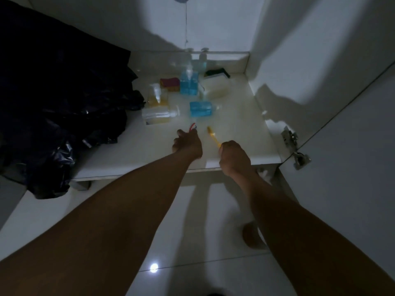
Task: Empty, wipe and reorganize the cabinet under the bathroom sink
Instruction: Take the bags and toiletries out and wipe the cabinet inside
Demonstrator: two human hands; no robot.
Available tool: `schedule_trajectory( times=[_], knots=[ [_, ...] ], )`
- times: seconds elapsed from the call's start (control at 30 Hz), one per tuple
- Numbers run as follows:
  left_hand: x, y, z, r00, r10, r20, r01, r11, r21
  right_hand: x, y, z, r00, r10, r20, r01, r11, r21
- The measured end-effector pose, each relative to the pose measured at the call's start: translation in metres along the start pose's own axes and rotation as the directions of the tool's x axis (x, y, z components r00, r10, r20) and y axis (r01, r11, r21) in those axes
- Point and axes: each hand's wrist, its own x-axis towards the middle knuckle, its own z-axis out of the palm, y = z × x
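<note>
Left grip (187, 144) pinches red toothbrush (193, 126), right grip (235, 157) curled round yellow toothbrush (213, 136), heads toward 12 o'clock, likely clearing cabinet floor (237, 118).

Cabinet shelf (132, 150) — bag (64, 107) heaped over its left end, pump bottle (189, 82) upright mid-back, sponge (217, 74) to its right, lying bottle (201, 109) in front, toothbrush (213, 136) nearer the front edge.

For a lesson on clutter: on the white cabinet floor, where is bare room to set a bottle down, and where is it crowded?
Bare: the front-left strip of the white cabinet floor, between the black plastic bag and the left hand; its right side, between the lying blue-liquid bottle and the metal door hinge. Crowded: around the upright blue pump bottle.
</note>
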Motion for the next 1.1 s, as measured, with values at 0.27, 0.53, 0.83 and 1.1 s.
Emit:
schedule_trajectory(
  times=[0.27, 0.53, 0.83, 1.1],
  knots=[
    [-0.096, -0.022, 0.021, 0.996, 0.085, -0.036, -0.092, 0.959, -0.268, -0.08, 0.005, 0.019, 0.997, 0.057, -0.051, -0.044, 0.974, 0.221],
    [-0.171, -0.059, 0.109, 0.995, 0.043, 0.087, -0.015, 0.953, -0.302, -0.172, 0.028, 0.079, 0.989, 0.113, 0.092, -0.13, 0.967, 0.217],
    [-0.152, -0.083, 0.205, 0.882, -0.179, 0.435, 0.394, 0.787, -0.475, -0.192, 0.07, 0.136, 0.936, 0.089, 0.341, -0.158, 0.971, 0.181],
    [-0.129, -0.097, 0.25, 0.853, -0.22, 0.474, 0.437, 0.798, -0.416, -0.18, 0.087, 0.178, 0.846, 0.134, 0.517, -0.24, 0.96, 0.144]
  ],
)
